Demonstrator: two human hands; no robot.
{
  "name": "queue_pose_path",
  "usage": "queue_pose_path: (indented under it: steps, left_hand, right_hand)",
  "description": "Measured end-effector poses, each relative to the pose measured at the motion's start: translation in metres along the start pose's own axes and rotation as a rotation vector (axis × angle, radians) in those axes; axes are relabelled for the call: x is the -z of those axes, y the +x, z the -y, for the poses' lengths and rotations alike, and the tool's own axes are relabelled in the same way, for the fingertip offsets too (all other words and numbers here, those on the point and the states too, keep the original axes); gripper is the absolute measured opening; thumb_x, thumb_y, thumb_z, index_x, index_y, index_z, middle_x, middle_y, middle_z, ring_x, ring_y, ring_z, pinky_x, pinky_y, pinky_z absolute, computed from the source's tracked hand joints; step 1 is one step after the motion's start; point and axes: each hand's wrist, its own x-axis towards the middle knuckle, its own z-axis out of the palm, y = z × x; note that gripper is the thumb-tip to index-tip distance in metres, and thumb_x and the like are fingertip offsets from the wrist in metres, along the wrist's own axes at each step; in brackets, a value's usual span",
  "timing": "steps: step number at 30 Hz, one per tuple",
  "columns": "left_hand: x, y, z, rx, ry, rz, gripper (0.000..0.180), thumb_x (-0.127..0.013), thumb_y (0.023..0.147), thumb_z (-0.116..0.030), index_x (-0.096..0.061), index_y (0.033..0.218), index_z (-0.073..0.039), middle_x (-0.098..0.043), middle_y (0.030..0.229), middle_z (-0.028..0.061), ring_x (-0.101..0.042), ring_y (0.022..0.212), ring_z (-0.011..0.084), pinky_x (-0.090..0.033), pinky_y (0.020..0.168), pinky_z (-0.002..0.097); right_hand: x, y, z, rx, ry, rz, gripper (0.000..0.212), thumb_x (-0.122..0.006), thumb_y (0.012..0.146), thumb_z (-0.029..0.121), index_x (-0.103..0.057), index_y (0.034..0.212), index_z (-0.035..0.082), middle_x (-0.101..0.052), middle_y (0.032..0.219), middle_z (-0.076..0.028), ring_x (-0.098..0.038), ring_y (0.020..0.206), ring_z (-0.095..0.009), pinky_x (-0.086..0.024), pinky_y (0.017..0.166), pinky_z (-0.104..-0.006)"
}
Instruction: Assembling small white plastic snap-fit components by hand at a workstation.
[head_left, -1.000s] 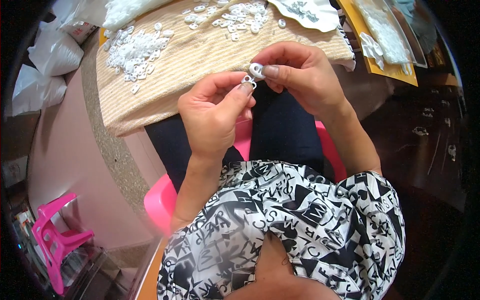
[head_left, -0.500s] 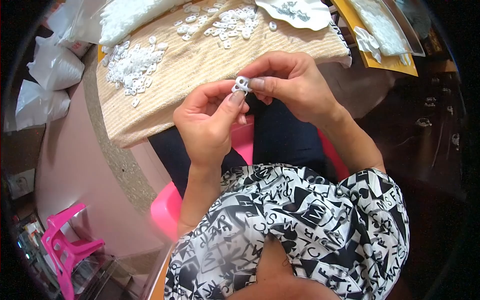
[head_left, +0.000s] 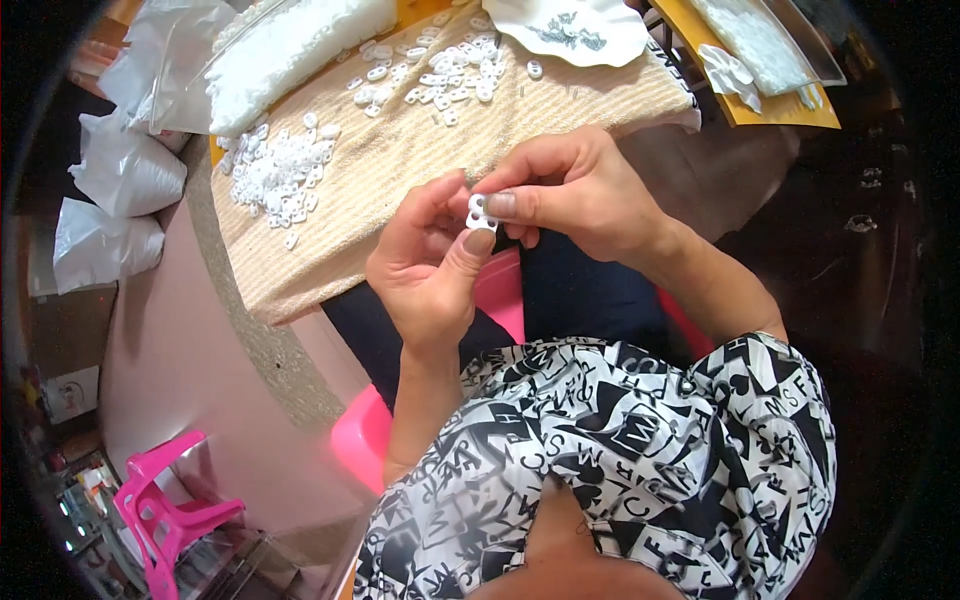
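Small white plastic pieces with round holes (head_left: 477, 207) are between my hands, above my lap at the table's near edge. My left hand (head_left: 425, 275) pinches the lower part between thumb and fingers. From the other side my right hand (head_left: 590, 200) grips the upper part with its thumb and forefinger. Whether it is one piece or two pressed together, I cannot tell. Beyond the hands, a heap of small white holed pieces (head_left: 285, 170) lies on the left of the table, and looser oval ones (head_left: 465, 70) are scattered farther back.
A striped beige cloth (head_left: 380, 190) covers the table. At the back stand a white dish (head_left: 615, 30) of small grey bits (head_left: 573, 38) and a clear bag of white pieces (head_left: 300, 55). White bags (head_left: 125, 165) sit at left; a pink stool (head_left: 175, 510) stands on the floor.
The view has shifted slightly. Both hands sit a little lower in it, and the held white pieces have turned more upright. The left fingers have lifted and spread somewhat behind them.
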Motion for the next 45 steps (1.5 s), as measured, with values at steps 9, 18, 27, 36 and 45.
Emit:
queue_pose_path:
  steps: [9, 18, 27, 36, 45]
  left_hand:
    - [0.013, 0.002, 0.005, -0.097, 0.093, 0.143, 0.023, -0.066, 0.072, 0.001, -0.062, 0.094, 0.003, -0.055, 0.09, 0.0075, -0.049, 0.071, 0.0071, -0.038, 0.061, 0.0157]
    - [0.011, -0.002, 0.012, -0.203, 0.209, 0.071, 0.017, -0.065, 0.072, 0.003, -0.061, 0.089, 0.002, -0.056, 0.089, 0.0088, -0.051, 0.074, 0.0089, -0.041, 0.062, 0.0175]
    - [0.007, 0.0, 0.015, -0.17, 0.077, 0.059, 0.018, -0.062, 0.074, 0.007, -0.059, 0.091, 0.002, -0.054, 0.091, 0.0099, -0.055, 0.07, 0.0118, -0.046, 0.059, 0.0201]
    - [0.015, 0.007, 0.011, -0.119, 0.056, 0.095, 0.03, -0.061, 0.075, 0.004, -0.054, 0.104, 0.004, -0.052, 0.094, 0.0101, -0.055, 0.075, 0.0134, -0.047, 0.064, 0.0216]
    - [0.02, 0.012, 0.001, 0.106, -0.003, -0.074, 0.037, -0.061, 0.077, -0.004, -0.05, 0.111, 0.003, -0.055, 0.088, 0.0089, -0.053, 0.074, 0.0161, -0.042, 0.063, 0.0245]
  right_hand:
    - [-0.003, -0.001, -0.003, 0.004, 0.035, 0.021, 0.009, -0.059, 0.077, 0.004, -0.061, 0.081, -0.004, -0.056, 0.06, -0.004, -0.05, 0.05, -0.007, -0.042, 0.044, -0.0184]
    - [-0.012, -0.002, -0.005, -0.025, 0.022, -0.064, 0.007, -0.059, 0.078, 0.004, -0.06, 0.08, -0.002, -0.055, 0.062, -0.003, -0.05, 0.052, -0.006, -0.043, 0.045, -0.0177]
    - [-0.014, 0.0, -0.012, -0.039, 0.013, -0.077, 0.007, -0.056, 0.08, 0.004, -0.059, 0.081, -0.002, -0.057, 0.063, -0.003, -0.052, 0.053, -0.005, -0.044, 0.045, -0.0179]
    - [-0.015, 0.004, -0.003, -0.098, 0.161, -0.08, 0.011, -0.054, 0.082, 0.005, -0.057, 0.091, 0.0, -0.058, 0.069, -0.003, -0.053, 0.054, -0.006, -0.042, 0.042, -0.0184]
    - [0.013, 0.022, 0.018, 0.058, -0.076, -0.204, 0.017, -0.061, 0.076, 0.008, -0.058, 0.089, -0.003, -0.058, 0.071, -0.005, -0.053, 0.059, -0.009, -0.044, 0.052, -0.0207]
